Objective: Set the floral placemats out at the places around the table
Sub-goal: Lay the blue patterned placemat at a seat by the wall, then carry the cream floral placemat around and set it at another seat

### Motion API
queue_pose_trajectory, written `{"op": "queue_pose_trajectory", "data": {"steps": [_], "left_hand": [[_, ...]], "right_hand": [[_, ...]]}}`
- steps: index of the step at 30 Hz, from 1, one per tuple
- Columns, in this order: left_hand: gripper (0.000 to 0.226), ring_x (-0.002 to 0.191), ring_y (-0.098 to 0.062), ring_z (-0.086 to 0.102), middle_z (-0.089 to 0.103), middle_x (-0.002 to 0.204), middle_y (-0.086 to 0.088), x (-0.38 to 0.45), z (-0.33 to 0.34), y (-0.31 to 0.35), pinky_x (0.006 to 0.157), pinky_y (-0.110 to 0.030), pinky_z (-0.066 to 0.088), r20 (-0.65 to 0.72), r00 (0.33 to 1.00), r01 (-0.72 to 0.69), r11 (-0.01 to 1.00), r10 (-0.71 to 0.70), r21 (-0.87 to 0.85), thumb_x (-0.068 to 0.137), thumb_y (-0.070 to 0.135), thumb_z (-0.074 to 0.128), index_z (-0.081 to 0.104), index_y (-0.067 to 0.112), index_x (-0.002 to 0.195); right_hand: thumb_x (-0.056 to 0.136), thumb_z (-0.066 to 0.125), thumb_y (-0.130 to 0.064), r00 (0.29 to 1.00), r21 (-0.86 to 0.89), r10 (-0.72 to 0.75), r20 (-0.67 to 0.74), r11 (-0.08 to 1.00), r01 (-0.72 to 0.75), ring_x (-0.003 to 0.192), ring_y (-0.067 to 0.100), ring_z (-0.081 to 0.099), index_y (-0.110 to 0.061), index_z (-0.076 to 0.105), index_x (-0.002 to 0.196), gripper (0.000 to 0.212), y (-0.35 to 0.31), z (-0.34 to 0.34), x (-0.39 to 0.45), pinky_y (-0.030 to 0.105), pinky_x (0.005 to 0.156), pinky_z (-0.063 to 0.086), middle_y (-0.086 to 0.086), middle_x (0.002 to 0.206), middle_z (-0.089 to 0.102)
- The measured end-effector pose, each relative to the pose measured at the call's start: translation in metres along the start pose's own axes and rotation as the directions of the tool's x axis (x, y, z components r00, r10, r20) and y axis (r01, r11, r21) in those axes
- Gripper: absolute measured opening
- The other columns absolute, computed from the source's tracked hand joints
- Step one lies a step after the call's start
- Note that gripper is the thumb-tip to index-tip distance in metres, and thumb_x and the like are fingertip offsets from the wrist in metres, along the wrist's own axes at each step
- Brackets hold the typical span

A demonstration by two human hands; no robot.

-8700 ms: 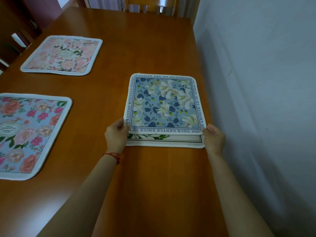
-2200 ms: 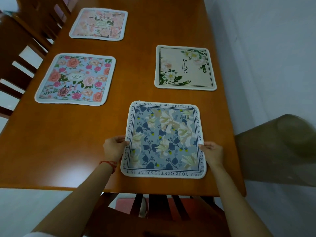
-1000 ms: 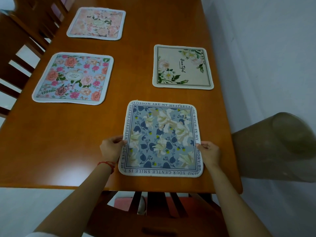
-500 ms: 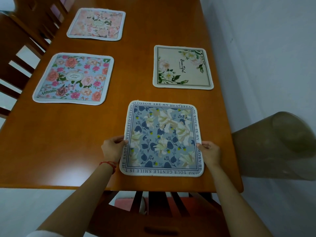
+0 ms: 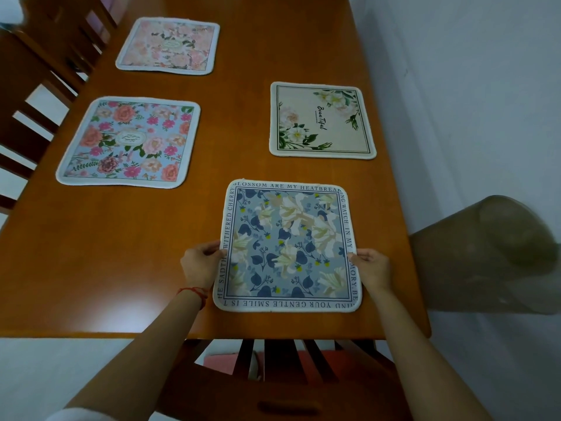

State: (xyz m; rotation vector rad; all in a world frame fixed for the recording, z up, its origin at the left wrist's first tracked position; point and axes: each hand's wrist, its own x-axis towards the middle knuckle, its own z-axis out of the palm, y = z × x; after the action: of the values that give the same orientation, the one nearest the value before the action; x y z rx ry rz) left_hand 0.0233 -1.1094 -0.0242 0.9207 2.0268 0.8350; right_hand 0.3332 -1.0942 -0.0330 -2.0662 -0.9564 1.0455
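Head view: left hand [image 5: 198,262] and right hand [image 5: 372,268] pinch opposite edges of blue placemat [image 5: 288,247], flat on table [image 5: 121,253].

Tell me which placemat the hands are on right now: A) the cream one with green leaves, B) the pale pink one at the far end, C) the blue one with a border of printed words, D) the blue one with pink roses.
C: the left hand and right hand grip opposite side edges of the word-bordered blue placemat, lying nearest the table edge.
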Motion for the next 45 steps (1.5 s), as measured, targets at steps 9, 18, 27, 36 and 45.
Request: {"op": "queue_pose_trajectory", "data": {"steps": [9, 18, 27, 36, 45], "left_hand": [[0.027, 0.079, -0.019, 0.063, 0.069, 0.106, -0.014, -0.006, -0.003, 0.006, 0.065, -0.020, 0.050, -0.008, 0.984, -0.179, 0.982, 0.179, 0.067, 0.086, 0.014, 0.061, 0.065, 0.004, 0.111], [0.036, 0.093, -0.020, 0.061, 0.068, 0.107, -0.016, -0.010, 0.003, 0.035, 0.079, -0.027, 0.047, 0.086, 0.960, -0.271, 0.962, 0.268, 0.028, 0.084, 0.021, 0.066, 0.063, 0.003, 0.115], [0.037, 0.107, -0.026, 0.060, 0.065, 0.116, -0.016, -0.035, 0.051, 0.070, 0.090, -0.031, 0.045, 0.126, 0.937, -0.345, 0.924, 0.327, 0.165, 0.087, 0.023, 0.062, 0.060, 0.001, 0.118], [0.043, 0.102, -0.038, 0.061, 0.065, 0.111, -0.023, -0.078, 0.108, 0.097, 0.088, -0.047, 0.049, 0.190, 0.814, -0.567, 0.680, 0.549, 0.465, 0.088, 0.031, 0.053, 0.062, -0.003, 0.113], [0.049, 0.096, -0.032, 0.066, 0.069, 0.105, -0.016, -0.085, 0.124, 0.129, 0.083, -0.046, 0.051, 0.271, 0.752, -0.609, 0.478, 0.601, 0.633, 0.085, 0.038, 0.040, 0.065, 0.003, 0.107]], "right_hand": [[0.082, 0.064, -0.007, 0.998, -0.105, -0.035, -0.055, 0.994, 0.029, 0.098, 0.024, 0.060, 0.001, 0.060, 0.112, 0.031, -0.012, -0.011, -0.009, 0.028, 0.080, 0.046, 0.017, 0.111, 0.064], [0.084, 0.063, -0.020, 0.993, -0.035, -0.119, -0.006, 0.992, 0.119, 0.093, 0.014, 0.055, -0.005, 0.058, 0.117, 0.036, -0.037, -0.025, -0.015, 0.027, 0.080, 0.045, 0.011, 0.114, 0.064], [0.088, 0.058, -0.028, 0.954, -0.138, -0.273, 0.121, 0.948, 0.288, 0.102, 0.015, 0.057, -0.011, 0.055, 0.121, 0.038, -0.044, -0.060, 0.007, 0.029, 0.085, 0.047, 0.007, 0.118, 0.062], [0.094, 0.045, -0.035, 0.789, -0.385, -0.523, 0.323, 0.688, 0.615, 0.134, 0.019, 0.032, -0.015, 0.041, 0.135, 0.046, -0.043, -0.103, 0.026, 0.033, 0.106, 0.029, 0.005, 0.144, 0.037], [0.088, 0.020, -0.056, 0.674, -0.510, -0.615, 0.409, 0.459, 0.728, 0.137, 0.022, 0.028, -0.015, 0.036, 0.137, 0.066, -0.057, -0.110, 0.038, 0.038, 0.110, 0.029, 0.007, 0.147, 0.033]]}}
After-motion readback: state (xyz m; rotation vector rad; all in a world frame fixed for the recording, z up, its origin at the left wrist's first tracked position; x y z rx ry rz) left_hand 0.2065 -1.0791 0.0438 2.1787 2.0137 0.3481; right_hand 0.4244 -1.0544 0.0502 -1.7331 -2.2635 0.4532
